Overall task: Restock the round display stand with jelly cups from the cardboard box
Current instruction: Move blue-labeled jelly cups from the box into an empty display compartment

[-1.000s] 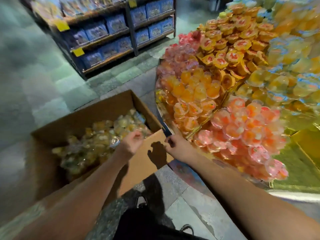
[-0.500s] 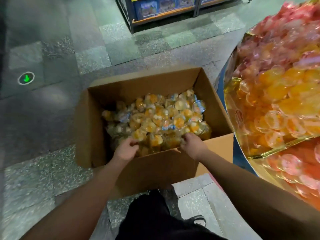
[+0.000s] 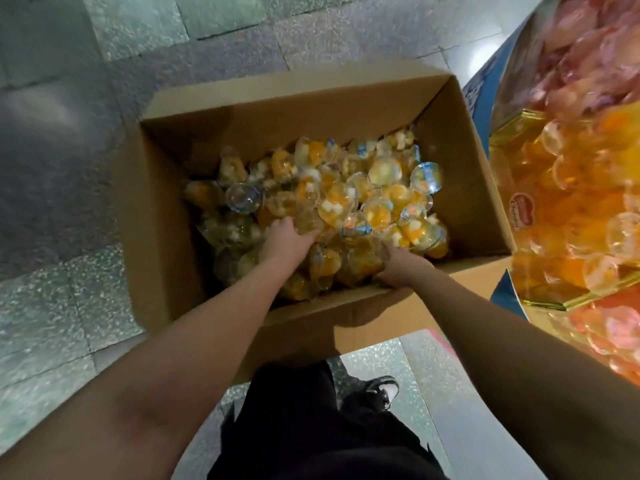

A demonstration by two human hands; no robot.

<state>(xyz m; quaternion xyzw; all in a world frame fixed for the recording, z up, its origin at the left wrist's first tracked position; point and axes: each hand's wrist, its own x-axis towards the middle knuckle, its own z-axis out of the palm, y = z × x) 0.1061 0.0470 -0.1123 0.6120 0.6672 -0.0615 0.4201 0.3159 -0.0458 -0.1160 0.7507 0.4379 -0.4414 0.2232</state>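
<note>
An open cardboard box stands on the floor below me, holding a heap of clear jelly cups with yellow and orange fruit. Both my hands are inside the box. My left hand lies on the heap with its fingers curled over cups near the middle. My right hand digs into cups by the near wall, fingers wrapped round them. The round display stand rises at the right, its sections filled with orange, pink and red cups.
Grey stone floor tiles surround the box at left and behind. My black trousers and a black-and-white shoe are just in front of the box. The stand's blue base nearly touches the box's right wall.
My view swung from the display stand down onto the box. Both hands went from the box's near edge deeper into the cups; the left one reached forward to the middle of the heap.
</note>
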